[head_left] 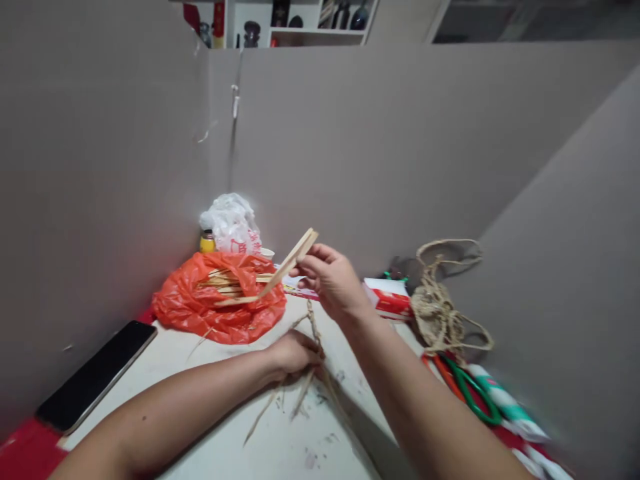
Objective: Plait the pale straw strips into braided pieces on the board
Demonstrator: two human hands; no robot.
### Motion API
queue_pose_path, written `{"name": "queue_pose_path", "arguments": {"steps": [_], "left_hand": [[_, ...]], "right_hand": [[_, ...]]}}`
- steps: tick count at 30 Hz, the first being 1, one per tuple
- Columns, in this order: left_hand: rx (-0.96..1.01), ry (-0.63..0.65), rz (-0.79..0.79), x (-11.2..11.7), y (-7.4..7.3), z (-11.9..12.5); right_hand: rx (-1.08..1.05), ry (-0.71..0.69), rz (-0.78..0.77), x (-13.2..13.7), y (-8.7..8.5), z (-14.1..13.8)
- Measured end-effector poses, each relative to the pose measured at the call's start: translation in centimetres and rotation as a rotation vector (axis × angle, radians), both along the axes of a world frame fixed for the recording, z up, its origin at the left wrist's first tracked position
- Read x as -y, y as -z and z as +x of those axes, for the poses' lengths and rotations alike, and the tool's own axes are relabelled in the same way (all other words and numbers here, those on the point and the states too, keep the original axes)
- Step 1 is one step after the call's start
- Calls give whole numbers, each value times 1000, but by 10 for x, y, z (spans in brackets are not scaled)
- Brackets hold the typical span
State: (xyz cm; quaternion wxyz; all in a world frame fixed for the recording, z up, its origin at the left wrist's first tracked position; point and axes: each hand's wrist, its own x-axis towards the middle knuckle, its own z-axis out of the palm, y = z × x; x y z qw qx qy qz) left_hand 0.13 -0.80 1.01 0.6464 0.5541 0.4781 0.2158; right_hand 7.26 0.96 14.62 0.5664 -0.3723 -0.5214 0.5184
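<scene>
My right hand (334, 280) pinches a few flat, pale straw strips (290, 261), raised above the table and slanting down left towards an orange plastic bag (175, 293). More strips of the same kind (223, 283) lie in the mouth of that bag. Lower down, my left hand (296, 353) is closed on a thin straw braid (313, 320) on the white table surface (225, 420). Loose strand ends (260, 420) fan out below the left hand towards me. The left fingertips are partly hidden behind the braid and hand.
A black phone (97, 377) lies at the left edge. Behind the orange bag stand a white plastic bag (233, 223) and a yellow jar (207, 241). At right are a red-and-white box (390, 300), coiled rope (435, 313), green-handled scissors (473, 393) and a white-green tube (510, 403). Grey partitions enclose the table.
</scene>
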Motion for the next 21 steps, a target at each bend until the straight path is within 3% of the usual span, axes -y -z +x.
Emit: {"name": "queue_pose_path", "arguments": {"steps": [3,5,7,10,13,21], "left_hand": [[34,49,-14,-3,0,5],[88,39,-21,-4,-2,5],[127,33,-21,-3,-5,3],[146,36,-13,-2,-6,1],[141,46,-20,-5,-4,0],[118,57,40,-3,-4,2]], "right_hand": [[-2,-36,-66,18,-7,50],[112,-80,-179,32,8,73],[266,-117,-308,45,35,86],[477,-158,-457,61,78,92],[575,-139,-515,70,106,89],[564,45,-423,62,123,78]]}}
